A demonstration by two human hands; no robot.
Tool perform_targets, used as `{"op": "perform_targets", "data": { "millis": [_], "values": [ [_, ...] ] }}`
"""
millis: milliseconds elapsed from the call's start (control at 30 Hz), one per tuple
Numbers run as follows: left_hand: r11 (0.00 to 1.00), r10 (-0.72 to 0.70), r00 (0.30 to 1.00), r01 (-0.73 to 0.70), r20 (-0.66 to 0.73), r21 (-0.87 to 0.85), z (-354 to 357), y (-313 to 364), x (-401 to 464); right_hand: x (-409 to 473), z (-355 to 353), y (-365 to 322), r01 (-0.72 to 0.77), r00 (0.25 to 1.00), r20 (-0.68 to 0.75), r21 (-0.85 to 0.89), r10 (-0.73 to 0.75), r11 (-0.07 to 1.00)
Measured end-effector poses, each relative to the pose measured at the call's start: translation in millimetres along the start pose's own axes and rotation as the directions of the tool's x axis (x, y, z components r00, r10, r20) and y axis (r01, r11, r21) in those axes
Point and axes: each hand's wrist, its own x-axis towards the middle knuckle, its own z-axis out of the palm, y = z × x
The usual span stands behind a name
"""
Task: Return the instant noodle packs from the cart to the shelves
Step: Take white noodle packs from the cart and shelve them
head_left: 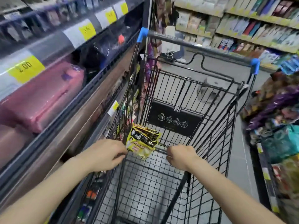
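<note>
One yellow-and-black noodle pack [143, 139], crinkled, pinched by left fingers [120, 151]; right fingers [169, 156] curled on cart [210, 101] rim.

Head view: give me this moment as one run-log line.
left hand: holds noodle packs | right hand: closed, low in cart, grip unclear | packs: above cart floor | shelves: left

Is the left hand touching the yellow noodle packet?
Touching. In the head view the left hand has its fingertips pinched on the near corner of the yellow noodle packet, with no gap between them, above the cart floor.
</note>
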Motion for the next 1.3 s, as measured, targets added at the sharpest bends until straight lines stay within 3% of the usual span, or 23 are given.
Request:
{"op": "perform_targets", "data": {
  "millis": [267, 467, 567, 700, 800, 867, 1000, 1167, 1300],
  "values": [
    [0.999, 0.037, 0.996, -0.035, -0.077, 0.033, 50.8, -28.4, 41.3, 118.6, 80.6, 7.8, -0.064, 0.997, 0.055, 0.075, 0.06, 0.995],
    [0.996, 0.044, 0.995, -0.037, -0.088, 0.082, 70.2, -40.0, 41.4, 171.1, 138.0, -7.2, -0.302, 0.952, 0.149, 0.327, 0.267, 0.895],
    [0.997, 0.03, 0.993, -0.022, -0.117, 0.069, 75.1, -42.6, 38.8, 188.1, 159.8, -13.5, -0.421, 0.907, 0.231, 0.545, 0.353, 0.725],
    [0.996, 0.046, 0.991, -0.036, -0.124, 0.079, 78.6, -41.1, 38.3, 206.0, 177.1, -24.5, -0.455, 0.857, 0.317, 0.836, 0.406, 0.309],
    [0.998, 0.028, 0.986, -0.019, -0.164, 0.061, 79.5, -41.0, 37.4, 210.9, 181.4, -35.3, -0.411, 0.82, 0.336, 0.909, 0.463, 0.068],
    [1.0, 0.009, 0.98, -0.005, -0.199, 0.021, 79.3, -40.1, 36.2, 213.4, 182.4, -41.0, -0.401, 0.788, 0.352, 0.916, 0.505, -0.013],
    [1.0, -0.009, 0.978, 0.01, -0.209, 0.003, 76.3, -37.0, 35.7, 216.7, 181.8, -51.5, -0.351, 0.776, 0.345, 0.932, 0.528, -0.092],
    [0.998, 0.002, 0.98, 0.012, -0.2, 0.067, 77.0, -36.7, 35.6, 208.7, 180.0, -63.7, -0.343, 0.802, 0.291, 0.939, 0.522, 0.004],
    [0.996, -0.01, 0.986, 0.025, -0.165, 0.085, 75.1, -35.2, 36.2, 186.1, 152.4, -53.2, -0.234, 0.83, 0.143, 0.967, 0.538, 0.104]
  ]
}}
